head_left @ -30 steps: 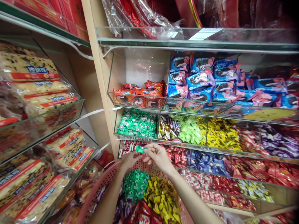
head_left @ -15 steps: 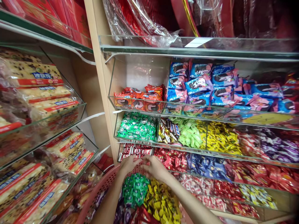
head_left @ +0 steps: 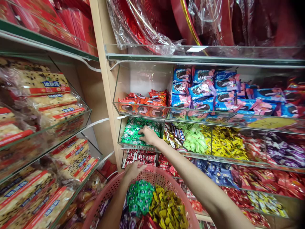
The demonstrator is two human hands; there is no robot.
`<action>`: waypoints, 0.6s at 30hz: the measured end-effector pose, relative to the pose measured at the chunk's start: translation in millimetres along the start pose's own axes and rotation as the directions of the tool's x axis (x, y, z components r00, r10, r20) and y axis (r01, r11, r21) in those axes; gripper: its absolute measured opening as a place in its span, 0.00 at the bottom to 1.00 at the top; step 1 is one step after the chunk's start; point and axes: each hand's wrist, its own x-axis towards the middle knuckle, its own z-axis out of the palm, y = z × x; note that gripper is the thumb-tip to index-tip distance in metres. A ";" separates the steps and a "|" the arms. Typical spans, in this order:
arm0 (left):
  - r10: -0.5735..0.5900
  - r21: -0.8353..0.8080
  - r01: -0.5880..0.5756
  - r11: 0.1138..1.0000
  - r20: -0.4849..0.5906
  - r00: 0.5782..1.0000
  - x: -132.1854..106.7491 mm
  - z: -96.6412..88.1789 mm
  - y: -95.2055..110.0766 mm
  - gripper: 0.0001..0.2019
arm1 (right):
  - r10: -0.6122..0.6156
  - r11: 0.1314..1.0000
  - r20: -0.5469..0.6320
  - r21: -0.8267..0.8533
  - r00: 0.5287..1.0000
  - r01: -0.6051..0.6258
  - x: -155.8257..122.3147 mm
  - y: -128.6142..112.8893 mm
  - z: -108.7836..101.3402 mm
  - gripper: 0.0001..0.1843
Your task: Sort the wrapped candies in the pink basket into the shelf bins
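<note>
where glass shelves (head_left: 140,106) stand, the right hand (head_left: 149,135) touches green candy (head_left: 132,135).

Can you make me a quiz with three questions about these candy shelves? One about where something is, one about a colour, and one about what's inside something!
1. Where is the right hand?
A) Up on the top shelf
B) In the bin of green wrapped sweets
C) Down by the floor

2. What colour is the basket?
A) Pink
B) Blue
C) Black

3. What is in the basket?
A) Nothing
B) One single sweet
C) A pile of green sweets and yellow sweets

Answers:
1. B, because the fingers rest on the green sweets in that bin.
2. A, because its mesh wall is pink.
3. C, because both colours are heaped inside it.
</note>
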 end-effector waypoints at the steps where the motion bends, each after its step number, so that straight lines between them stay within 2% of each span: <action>1: -0.003 0.000 0.003 1.000 -0.001 1.000 0.0 0.0 0.1 0.25 | 0.008 1.000 0.009 0.004 1.000 -0.008 1.7 0.4 1.2 0.17; 5: 0.000 -0.011 0.000 1.000 0.003 1.000 -1.4 -1.2 1.3 0.24 | 0.018 1.000 0.010 -0.006 1.000 -0.018 5.0 -1.3 1.7 0.17; 12: -0.006 -0.010 0.006 1.000 -0.014 1.000 -0.5 1.9 -0.1 0.24 | -0.074 0.988 -0.057 -0.142 0.996 0.066 0.2 -8.0 3.8 0.10; 16: -0.009 -0.007 0.009 1.000 -0.011 1.000 0.3 3.3 -1.3 0.24 | -0.054 0.987 -0.054 -0.156 0.997 0.045 -3.4 -10.9 5.9 0.10; 18: -0.003 -0.007 0.003 1.000 -0.012 1.000 0.2 3.5 -1.8 0.25 | -0.026 0.993 -0.106 -0.117 0.994 0.014 -5.1 -11.3 4.8 0.12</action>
